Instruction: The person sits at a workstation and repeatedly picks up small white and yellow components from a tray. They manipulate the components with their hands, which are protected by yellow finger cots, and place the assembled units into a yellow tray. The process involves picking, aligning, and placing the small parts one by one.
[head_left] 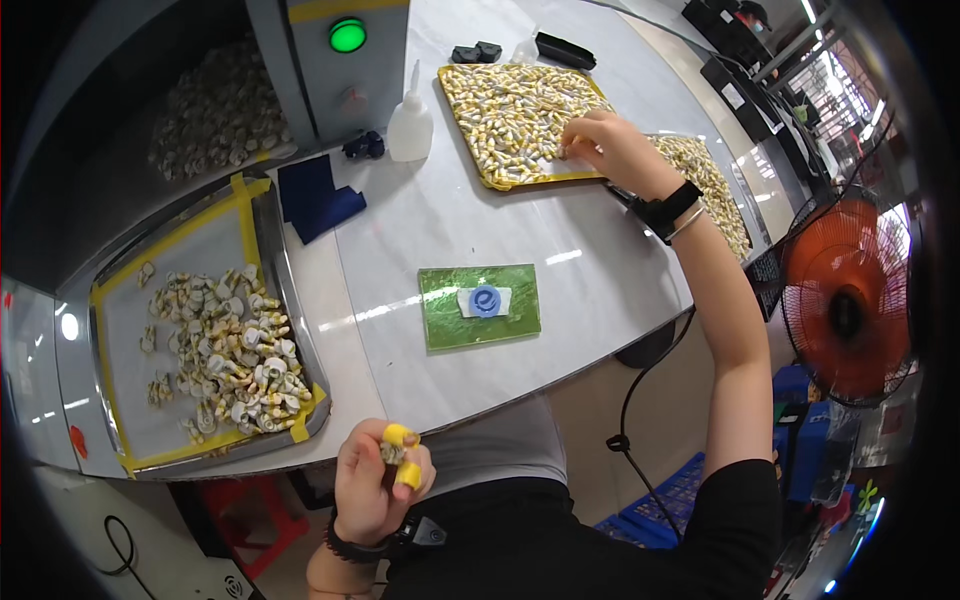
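At seven o'clock from the green plate (445, 325), a small piece (391, 454) is clamped by the left hand (368, 485); at one, over the tray (545, 183), the grip of the right hand (602, 145) cannot be told. Likely light and stiff, the piece is best pinched by its sides.

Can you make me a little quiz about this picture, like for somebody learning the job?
1. Which hand is out at a tray crowded with small pieces?

2. True or false: a round blue thing sits in the middle of the green slab.

3. Pick one. The lit lamp is:
A) red
B) green
C) blue

Key:
1. The right hand.
2. True.
3. B.
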